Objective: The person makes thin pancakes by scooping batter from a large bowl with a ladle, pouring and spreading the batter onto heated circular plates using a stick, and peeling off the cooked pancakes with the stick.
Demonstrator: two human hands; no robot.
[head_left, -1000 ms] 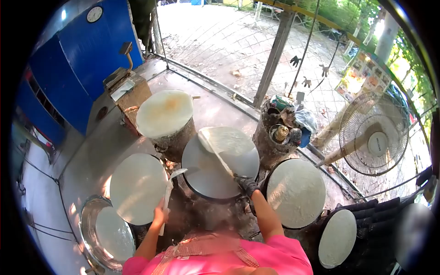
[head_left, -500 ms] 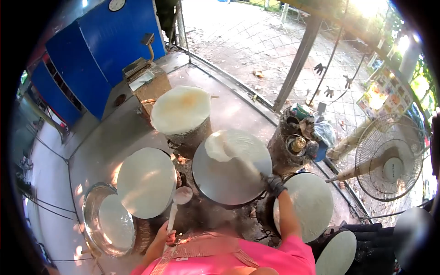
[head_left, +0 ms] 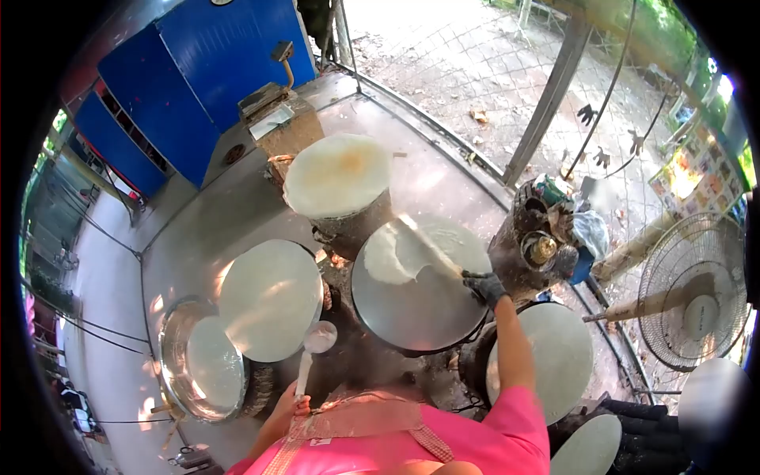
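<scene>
Batter (head_left: pixel 386 258) lies across the far part of the middle griddle (head_left: pixel 412 313). My gloved right hand (head_left: pixel 486 288) is closed round a stick (head_left: pixel 431 248); my left hand (head_left: pixel 286 407) grips a ladle (head_left: pixel 320 338). Spreading appears underway; the bare near side calls for a level sweep.

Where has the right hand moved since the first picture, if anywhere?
Yes: the right hand moved forward along the right side of the middle griddle.
</scene>
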